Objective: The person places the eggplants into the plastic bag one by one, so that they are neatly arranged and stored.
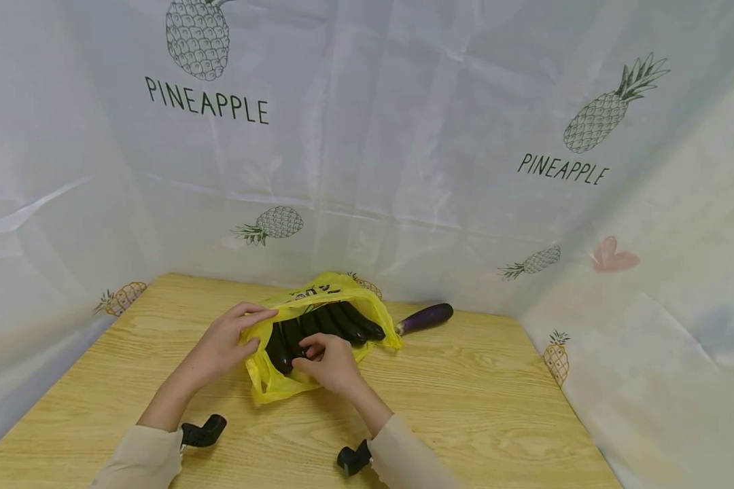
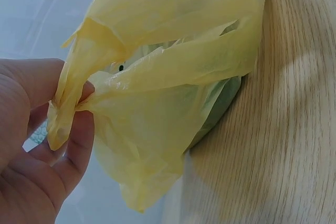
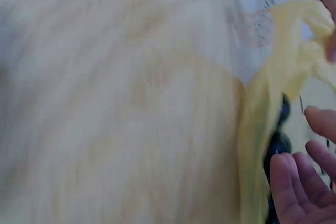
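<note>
A yellow plastic bag lies on its side on the table, its mouth turned toward me. Several dark eggplants lie side by side within it. My left hand pinches the bag's left edge between thumb and fingers; the left wrist view shows the gathered plastic in that grip. At the bag's mouth, my right hand hovers over the front ends of the eggplants. Its fingers are loosely bent with nothing between them, and whether they touch an eggplant is unclear.
Another eggplant lies outside the bag, to its right, near the table's back edge. The wooden table meets a white curtain with pineapple prints behind and at the sides. Black wrist mounts stick out from both sleeves.
</note>
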Action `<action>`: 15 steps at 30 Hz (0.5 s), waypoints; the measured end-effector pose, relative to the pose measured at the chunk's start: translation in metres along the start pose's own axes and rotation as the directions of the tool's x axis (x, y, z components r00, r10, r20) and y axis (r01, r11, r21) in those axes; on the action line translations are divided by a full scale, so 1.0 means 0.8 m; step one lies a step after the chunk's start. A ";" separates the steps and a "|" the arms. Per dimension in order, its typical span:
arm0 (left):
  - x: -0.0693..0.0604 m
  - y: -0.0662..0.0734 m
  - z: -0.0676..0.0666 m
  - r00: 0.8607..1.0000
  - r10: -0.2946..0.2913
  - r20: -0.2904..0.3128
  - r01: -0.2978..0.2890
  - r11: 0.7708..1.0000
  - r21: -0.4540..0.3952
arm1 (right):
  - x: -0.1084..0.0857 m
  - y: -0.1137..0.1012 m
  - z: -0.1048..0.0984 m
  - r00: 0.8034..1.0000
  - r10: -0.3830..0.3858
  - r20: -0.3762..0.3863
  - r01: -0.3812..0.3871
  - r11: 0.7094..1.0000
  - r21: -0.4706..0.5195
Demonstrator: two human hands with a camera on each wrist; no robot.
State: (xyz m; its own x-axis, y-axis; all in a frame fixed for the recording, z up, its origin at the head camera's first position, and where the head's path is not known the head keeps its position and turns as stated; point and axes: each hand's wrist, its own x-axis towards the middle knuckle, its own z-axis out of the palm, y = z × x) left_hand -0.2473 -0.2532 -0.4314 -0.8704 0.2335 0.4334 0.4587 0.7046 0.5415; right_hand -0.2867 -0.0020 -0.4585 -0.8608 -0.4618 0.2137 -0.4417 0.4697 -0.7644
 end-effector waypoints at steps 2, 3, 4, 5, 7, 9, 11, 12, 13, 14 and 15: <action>0.000 0.001 0.000 1.000 -0.004 0.000 0.004 1.000 0.006 | -0.002 0.005 -0.016 1.000 -0.020 0.017 0.021 1.000 -0.010; 0.000 0.001 0.000 1.000 -0.005 0.000 0.005 1.000 0.009 | -0.003 0.008 -0.024 0.999 -0.032 0.029 0.033 0.999 -0.016; 0.001 0.002 -0.001 1.000 -0.008 0.001 0.008 1.000 0.009 | -0.005 0.012 -0.033 0.998 -0.045 0.045 0.046 0.999 -0.021; 0.001 0.002 -0.001 1.000 -0.009 0.001 0.009 1.000 0.007 | -0.006 0.016 -0.043 0.996 -0.059 0.061 0.060 0.998 -0.024; 0.001 0.003 -0.001 1.000 -0.011 0.002 0.011 1.000 0.007 | -0.009 0.023 -0.065 0.992 -0.085 0.091 0.088 0.996 -0.027; 0.001 0.003 -0.001 1.000 -0.009 0.002 0.009 1.000 0.005 | -0.013 0.032 -0.089 0.988 -0.111 0.112 0.114 0.993 -0.028; 0.001 0.004 -0.001 1.000 -0.006 0.003 0.006 1.000 0.005 | -0.016 0.040 -0.113 0.986 -0.123 0.109 0.128 0.991 -0.041; 0.001 0.004 -0.001 1.000 -0.005 0.002 0.005 1.000 0.006 | -0.018 0.043 -0.126 0.987 -0.123 0.102 0.128 0.990 -0.052; 0.001 0.003 -0.001 1.000 -0.005 0.003 0.005 1.000 0.007 | -0.020 0.047 -0.138 0.988 -0.125 0.092 0.131 0.989 -0.061; 0.001 0.003 -0.002 1.000 -0.005 0.003 0.005 1.000 0.007 | -0.022 0.052 -0.150 0.989 -0.125 0.077 0.131 0.988 -0.077; 0.000 0.003 -0.002 1.000 -0.007 0.004 0.007 1.000 0.006 | -0.023 0.057 -0.162 0.991 -0.124 0.060 0.129 0.987 -0.095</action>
State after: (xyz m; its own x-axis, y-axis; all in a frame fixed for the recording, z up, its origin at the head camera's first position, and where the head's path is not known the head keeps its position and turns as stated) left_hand -0.2462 -0.2523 -0.4287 -0.8744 0.2313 0.4266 0.4514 0.7104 0.5400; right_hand -0.3234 0.1252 -0.4185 -0.7829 -0.5605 0.2699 -0.5710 0.4753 -0.6693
